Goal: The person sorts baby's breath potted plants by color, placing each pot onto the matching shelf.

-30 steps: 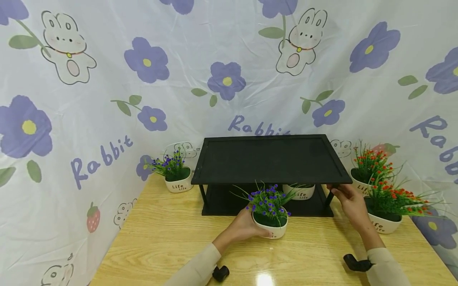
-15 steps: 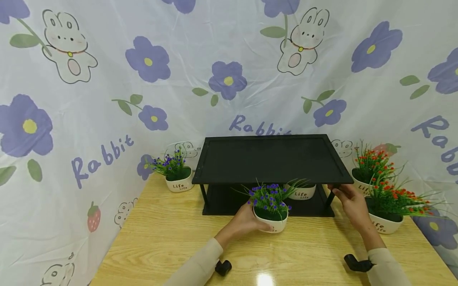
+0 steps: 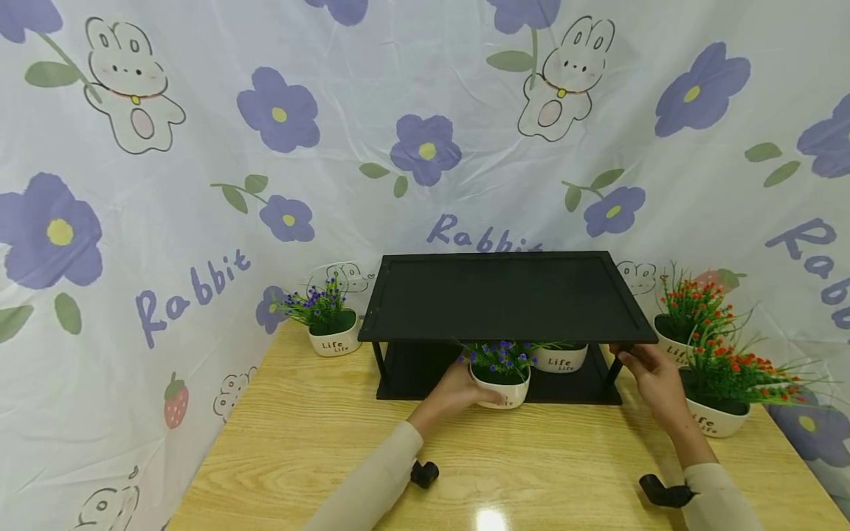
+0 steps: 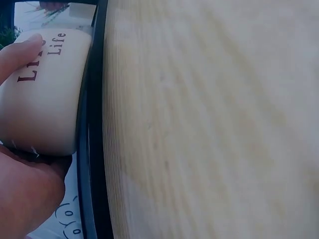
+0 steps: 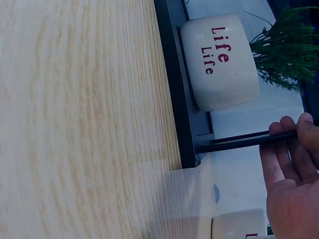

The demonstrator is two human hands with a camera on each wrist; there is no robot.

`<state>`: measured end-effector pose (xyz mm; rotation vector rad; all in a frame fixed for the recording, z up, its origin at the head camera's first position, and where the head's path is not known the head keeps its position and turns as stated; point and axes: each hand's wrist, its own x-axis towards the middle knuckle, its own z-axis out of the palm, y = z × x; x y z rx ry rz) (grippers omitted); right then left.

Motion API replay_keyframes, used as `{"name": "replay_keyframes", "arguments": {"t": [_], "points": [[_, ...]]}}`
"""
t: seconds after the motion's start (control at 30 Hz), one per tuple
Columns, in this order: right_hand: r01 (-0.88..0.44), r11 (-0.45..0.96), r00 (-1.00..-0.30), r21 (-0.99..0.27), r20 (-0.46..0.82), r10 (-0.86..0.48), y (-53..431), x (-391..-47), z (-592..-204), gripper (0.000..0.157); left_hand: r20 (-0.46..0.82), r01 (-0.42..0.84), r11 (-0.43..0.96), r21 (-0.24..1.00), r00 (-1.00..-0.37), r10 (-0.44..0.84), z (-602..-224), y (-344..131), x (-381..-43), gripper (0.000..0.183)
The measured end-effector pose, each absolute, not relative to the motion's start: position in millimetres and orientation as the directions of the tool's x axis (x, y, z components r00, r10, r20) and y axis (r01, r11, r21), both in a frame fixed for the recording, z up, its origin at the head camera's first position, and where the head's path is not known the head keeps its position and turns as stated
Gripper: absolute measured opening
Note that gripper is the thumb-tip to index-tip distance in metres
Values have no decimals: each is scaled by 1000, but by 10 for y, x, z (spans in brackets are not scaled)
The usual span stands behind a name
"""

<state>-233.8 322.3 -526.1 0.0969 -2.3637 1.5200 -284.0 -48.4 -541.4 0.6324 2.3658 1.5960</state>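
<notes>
wooden table [image 3: 319, 442]; left fingers [image 4: 17, 56] clasp purple-flowered white pot [image 3: 515, 391], right fingers [image 5: 270, 162] pinch black shelf post [image 5: 237, 143].

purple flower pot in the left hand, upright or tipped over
Upright: in the head view, the purple flowers stand above their white pot.

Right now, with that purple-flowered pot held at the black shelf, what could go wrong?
The purple flowers might catch on the top board, whose front edge hides their tips in the head view. The held pot, in the left hand, could bump the neighbouring pot on the lower board.
</notes>
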Motion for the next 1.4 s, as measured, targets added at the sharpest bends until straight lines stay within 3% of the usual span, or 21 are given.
{"name": "replay_keyframes", "arguments": {"t": [0.2, 0.4, 0.63, 0.9, 1.17, 1.4], "points": [[-238, 428, -942, -872, 314, 116, 3227, -2346, -5273, 36, 68, 238, 381, 893, -910, 409, -5390, -454, -2997, 99], [-237, 445, -941, -863, 318, 115, 3237, -2357, -5273, 35, 69, 235, 403, 885, -921, 384, -5395, -440, -3153, 92], [-241, 430, -941, -870, 318, 115, 3238, -2355, -5282, 35, 43, 167, 381, 909, -948, 315, -5383, -433, -3246, 109], [-234, 446, -942, -864, 314, 115, 3233, -2353, -5274, 35, 109, 216, 364, 906, -950, 293, -5410, -364, -3362, 106], [-226, 456, -945, -861, 307, 111, 3214, -2351, -5257, 37, 72, 164, 370, 915, -965, 250, -5450, -338, -3393, 103], [-247, 444, -939, -861, 327, 111, 3218, -2356, -5272, 35, 28, 118, 295, 948, -956, 293, -5474, -350, -3406, 101]]}}
